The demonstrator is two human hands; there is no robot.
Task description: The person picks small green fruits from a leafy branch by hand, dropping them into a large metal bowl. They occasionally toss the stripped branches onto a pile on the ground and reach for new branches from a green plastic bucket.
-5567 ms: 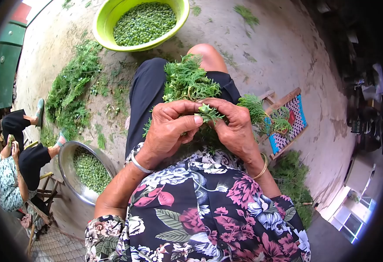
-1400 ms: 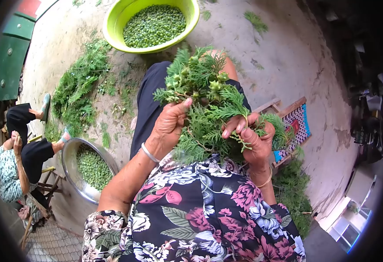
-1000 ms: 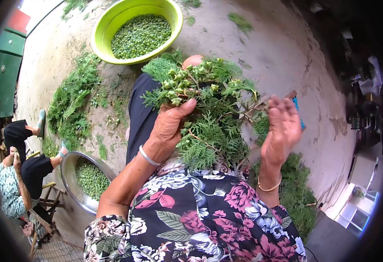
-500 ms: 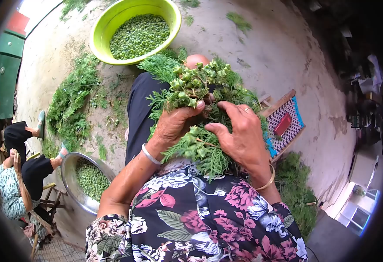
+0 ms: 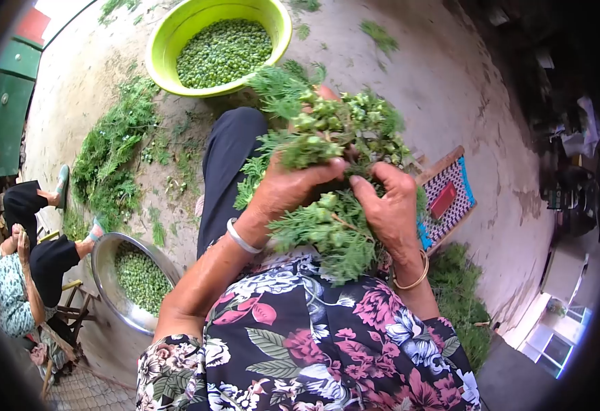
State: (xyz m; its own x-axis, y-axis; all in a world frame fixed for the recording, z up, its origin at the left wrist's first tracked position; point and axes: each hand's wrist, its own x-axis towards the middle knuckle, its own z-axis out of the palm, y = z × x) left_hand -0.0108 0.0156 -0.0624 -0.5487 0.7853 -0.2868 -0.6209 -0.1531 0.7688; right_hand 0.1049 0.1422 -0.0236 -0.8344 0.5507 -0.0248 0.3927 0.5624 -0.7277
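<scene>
A leafy conifer branch [image 5: 324, 236] with clusters of pale green cones [image 5: 317, 123] lies over my lap, slightly blurred. My left hand [image 5: 283, 188], with a silver bangle at the wrist, is closed round its stems, the thumb lying along the cones. Close beside it, my right hand [image 5: 392, 212] has its thumb and bent forefinger nearly together at the middle of the branch. Leaves hide the fingertips, so what they pinch cannot be made out. A gold-coloured bangle circles that wrist.
A yellow-green basin [image 5: 170, 58] of green cones stands ahead. At the left is a metal basin [image 5: 101, 270] with more, near a seated person [image 5: 16, 281]. Cut branches [image 5: 111, 157] litter the floor. A woven stool [image 5: 461, 188] bearing a red object [image 5: 442, 200] stands right.
Both hands and the branch have shifted slightly right in view. My left hand has turned, its thumb now reaching across toward the right hand. The cone clusters have tilted.
</scene>
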